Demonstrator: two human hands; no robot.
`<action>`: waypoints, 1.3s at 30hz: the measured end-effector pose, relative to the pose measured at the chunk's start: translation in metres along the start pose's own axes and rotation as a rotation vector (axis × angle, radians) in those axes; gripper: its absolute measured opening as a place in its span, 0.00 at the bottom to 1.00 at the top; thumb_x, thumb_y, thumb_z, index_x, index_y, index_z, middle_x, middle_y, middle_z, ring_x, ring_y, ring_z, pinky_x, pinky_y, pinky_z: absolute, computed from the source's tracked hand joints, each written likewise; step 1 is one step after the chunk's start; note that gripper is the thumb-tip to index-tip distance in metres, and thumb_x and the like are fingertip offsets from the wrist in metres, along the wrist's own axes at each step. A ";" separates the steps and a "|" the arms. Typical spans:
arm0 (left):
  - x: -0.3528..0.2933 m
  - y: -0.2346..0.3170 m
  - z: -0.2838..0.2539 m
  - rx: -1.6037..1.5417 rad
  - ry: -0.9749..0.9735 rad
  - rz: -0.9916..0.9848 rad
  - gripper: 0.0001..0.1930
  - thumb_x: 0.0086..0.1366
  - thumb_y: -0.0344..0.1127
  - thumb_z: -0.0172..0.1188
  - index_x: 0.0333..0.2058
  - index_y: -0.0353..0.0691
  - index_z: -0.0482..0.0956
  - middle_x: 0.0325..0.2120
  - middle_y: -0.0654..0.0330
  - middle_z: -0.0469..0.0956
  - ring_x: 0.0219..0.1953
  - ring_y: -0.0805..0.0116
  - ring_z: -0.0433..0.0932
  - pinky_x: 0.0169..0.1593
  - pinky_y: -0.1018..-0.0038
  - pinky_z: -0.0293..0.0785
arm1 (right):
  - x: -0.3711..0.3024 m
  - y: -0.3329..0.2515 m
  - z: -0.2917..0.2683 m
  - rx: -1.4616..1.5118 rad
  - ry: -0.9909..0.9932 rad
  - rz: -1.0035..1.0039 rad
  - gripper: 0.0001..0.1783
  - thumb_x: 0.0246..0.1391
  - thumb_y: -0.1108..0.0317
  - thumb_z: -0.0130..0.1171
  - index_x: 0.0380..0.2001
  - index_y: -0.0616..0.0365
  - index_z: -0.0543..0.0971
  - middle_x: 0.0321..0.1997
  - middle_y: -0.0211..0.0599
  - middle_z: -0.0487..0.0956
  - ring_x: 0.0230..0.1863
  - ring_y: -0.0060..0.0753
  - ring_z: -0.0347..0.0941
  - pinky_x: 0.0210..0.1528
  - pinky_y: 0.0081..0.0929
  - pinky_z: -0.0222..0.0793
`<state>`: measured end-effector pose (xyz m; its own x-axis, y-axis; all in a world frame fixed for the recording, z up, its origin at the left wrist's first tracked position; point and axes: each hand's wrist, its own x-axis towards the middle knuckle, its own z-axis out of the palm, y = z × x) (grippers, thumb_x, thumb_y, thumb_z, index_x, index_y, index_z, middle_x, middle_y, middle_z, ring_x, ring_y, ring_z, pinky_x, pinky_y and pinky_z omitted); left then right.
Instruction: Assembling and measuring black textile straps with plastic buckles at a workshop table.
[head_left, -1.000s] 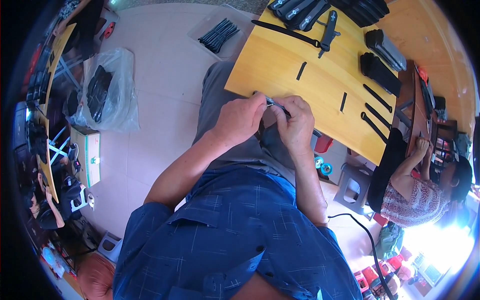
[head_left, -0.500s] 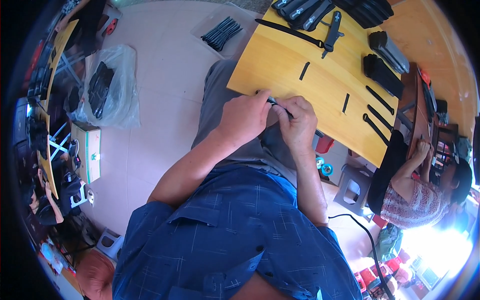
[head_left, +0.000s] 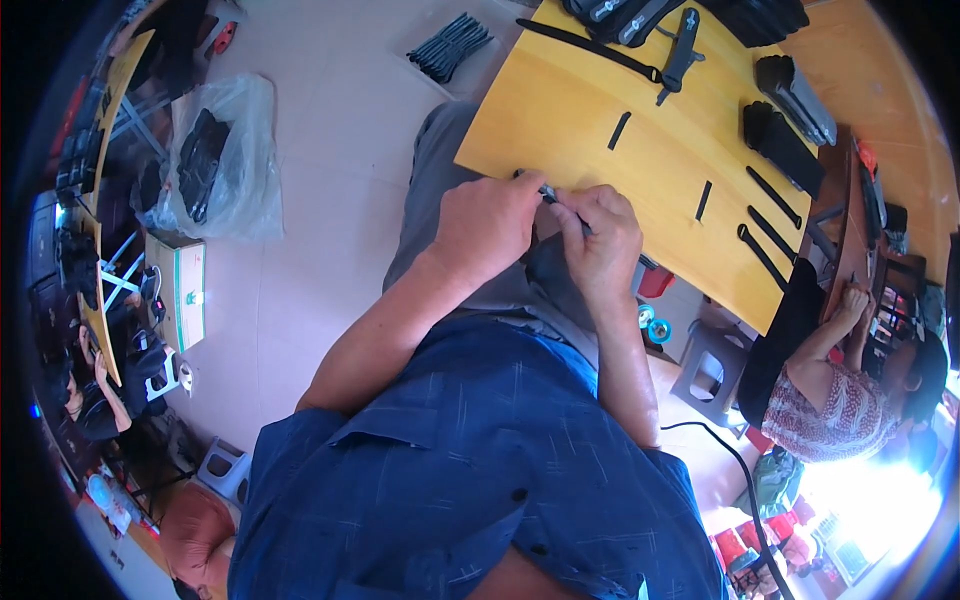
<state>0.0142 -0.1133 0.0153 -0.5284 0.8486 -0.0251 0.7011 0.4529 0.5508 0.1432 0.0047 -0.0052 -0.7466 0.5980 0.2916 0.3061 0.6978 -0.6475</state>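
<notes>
Just over the near edge of the yellow wooden table [head_left: 560, 120], my left hand [head_left: 488, 228] and my right hand [head_left: 602, 238] meet, fingers closed in a pinch. Between their fingertips is a small black piece [head_left: 547, 193] with a light, shiny spot; the fingers cover most of it, so its kind is unclear. Two short black strips [head_left: 620, 131] lie apart on the tabletop. Beyond them is a long black strap [head_left: 590, 48] with a looped end, beside a black flat part [head_left: 682, 48] with a side arm. More black straps [head_left: 770, 231] lie near the right edge.
Stacks of black pieces [head_left: 793, 98] stand along the table's far right side. A clear tray [head_left: 448, 50] of black straps is beyond the left corner. A plastic bag [head_left: 245, 165] and a carton [head_left: 190, 295] are on the floor leftward. A co-worker [head_left: 830, 400] sits at right.
My hands stay together at the table edge, with the left fingers slightly shifted and a little more of the black piece showing. The whole view has shifted slightly.
</notes>
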 end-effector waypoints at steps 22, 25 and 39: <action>0.004 -0.017 0.000 -0.028 0.104 0.010 0.11 0.68 0.32 0.61 0.47 0.46 0.86 0.35 0.55 0.87 0.36 0.51 0.86 0.39 0.60 0.82 | 0.003 0.003 0.000 0.007 -0.008 -0.027 0.09 0.47 0.71 0.74 0.34 0.54 0.88 0.30 0.35 0.79 0.34 0.43 0.77 0.36 0.39 0.74; 0.007 -0.022 -0.002 -0.013 0.092 0.059 0.11 0.68 0.32 0.61 0.46 0.47 0.87 0.35 0.56 0.87 0.36 0.52 0.86 0.39 0.60 0.82 | 0.003 0.005 0.001 0.030 0.002 -0.019 0.08 0.47 0.71 0.74 0.34 0.54 0.88 0.30 0.36 0.79 0.34 0.43 0.77 0.36 0.39 0.74; 0.039 -0.056 -0.018 -0.292 -0.145 0.163 0.09 0.69 0.32 0.61 0.43 0.43 0.88 0.36 0.55 0.88 0.37 0.59 0.86 0.44 0.68 0.80 | 0.003 0.010 0.002 0.040 0.012 -0.080 0.06 0.50 0.71 0.72 0.33 0.54 0.88 0.30 0.36 0.80 0.36 0.44 0.79 0.38 0.38 0.75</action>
<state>-0.0538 -0.1106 -0.0016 -0.3328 0.9427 -0.0241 0.5933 0.2292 0.7717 0.1431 0.0126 -0.0117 -0.7601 0.5464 0.3518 0.2219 0.7271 -0.6497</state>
